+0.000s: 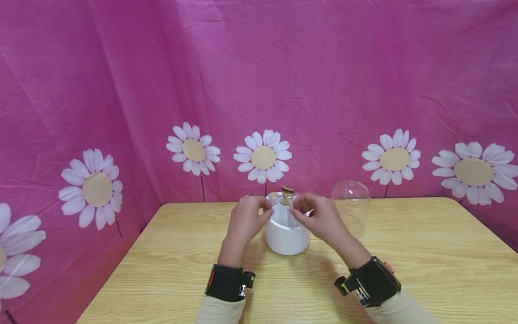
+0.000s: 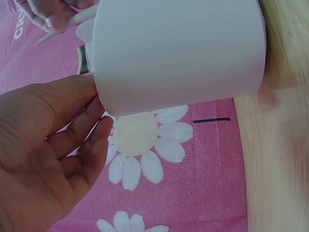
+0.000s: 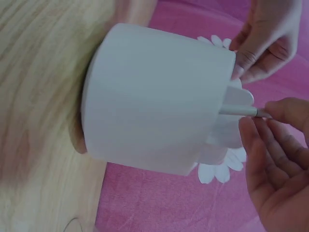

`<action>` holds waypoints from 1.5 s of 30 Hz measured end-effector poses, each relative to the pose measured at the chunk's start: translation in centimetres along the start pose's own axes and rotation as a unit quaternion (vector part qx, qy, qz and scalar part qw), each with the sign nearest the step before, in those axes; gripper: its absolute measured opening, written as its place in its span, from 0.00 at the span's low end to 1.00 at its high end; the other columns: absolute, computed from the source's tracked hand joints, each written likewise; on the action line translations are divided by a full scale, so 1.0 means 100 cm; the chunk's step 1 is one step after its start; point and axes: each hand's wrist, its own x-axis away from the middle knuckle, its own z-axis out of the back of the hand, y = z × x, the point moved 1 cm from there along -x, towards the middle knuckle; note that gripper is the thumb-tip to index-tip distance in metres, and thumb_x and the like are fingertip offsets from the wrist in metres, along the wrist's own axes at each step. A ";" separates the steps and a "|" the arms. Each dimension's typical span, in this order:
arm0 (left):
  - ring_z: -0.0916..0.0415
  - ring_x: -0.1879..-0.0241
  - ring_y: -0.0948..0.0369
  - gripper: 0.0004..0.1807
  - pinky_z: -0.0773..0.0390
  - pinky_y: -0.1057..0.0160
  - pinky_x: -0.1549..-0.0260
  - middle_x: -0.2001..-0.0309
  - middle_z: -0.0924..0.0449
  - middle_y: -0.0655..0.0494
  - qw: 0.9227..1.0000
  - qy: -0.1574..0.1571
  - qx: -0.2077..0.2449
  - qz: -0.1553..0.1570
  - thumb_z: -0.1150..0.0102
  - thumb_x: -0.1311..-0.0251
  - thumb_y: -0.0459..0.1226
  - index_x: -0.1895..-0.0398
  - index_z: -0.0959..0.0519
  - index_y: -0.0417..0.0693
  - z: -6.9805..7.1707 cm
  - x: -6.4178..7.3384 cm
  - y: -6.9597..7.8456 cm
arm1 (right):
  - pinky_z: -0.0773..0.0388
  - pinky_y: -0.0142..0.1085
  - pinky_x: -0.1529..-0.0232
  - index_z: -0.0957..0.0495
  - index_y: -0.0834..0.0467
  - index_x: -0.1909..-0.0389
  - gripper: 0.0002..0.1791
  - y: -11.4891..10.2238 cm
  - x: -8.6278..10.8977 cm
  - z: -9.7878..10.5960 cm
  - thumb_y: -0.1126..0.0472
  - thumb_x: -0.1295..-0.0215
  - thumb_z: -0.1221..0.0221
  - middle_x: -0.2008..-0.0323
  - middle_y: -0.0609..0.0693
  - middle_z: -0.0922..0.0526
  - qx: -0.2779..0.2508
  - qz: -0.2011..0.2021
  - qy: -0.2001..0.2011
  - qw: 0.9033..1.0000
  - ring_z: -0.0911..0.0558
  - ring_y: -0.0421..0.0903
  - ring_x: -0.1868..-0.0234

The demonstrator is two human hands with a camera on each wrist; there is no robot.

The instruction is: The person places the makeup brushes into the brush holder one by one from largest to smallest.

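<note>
A white round holder with upright compartments inside stands on the table. My left hand grips its rim at the left, thumb and fingertips right at the edge. From the other side my right hand pinches the end of a slim white stick between thumb and fingers. The stick has a darker, narrow tip at the fingers and points down into the holder, whose wall hides its lower end. A shiny gold-topped item rises from a compartment at the back.
A clear dome cover stands on the wooden table, just behind and right of my right hand. A pink cloth with white daisies hangs along the table's back and left edges.
</note>
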 end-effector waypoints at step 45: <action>0.29 0.67 0.60 0.06 0.24 0.57 0.65 0.72 0.16 0.58 1.000 -0.008 0.000 -0.018 0.34 0.49 0.41 0.70 0.15 0.51 0.000 0.000 -0.002 | 0.29 0.35 0.80 0.18 0.56 0.74 0.06 0.005 0.006 -0.013 0.58 0.52 0.34 0.76 0.51 0.13 0.127 -0.029 0.003 0.991 0.26 0.40 0.80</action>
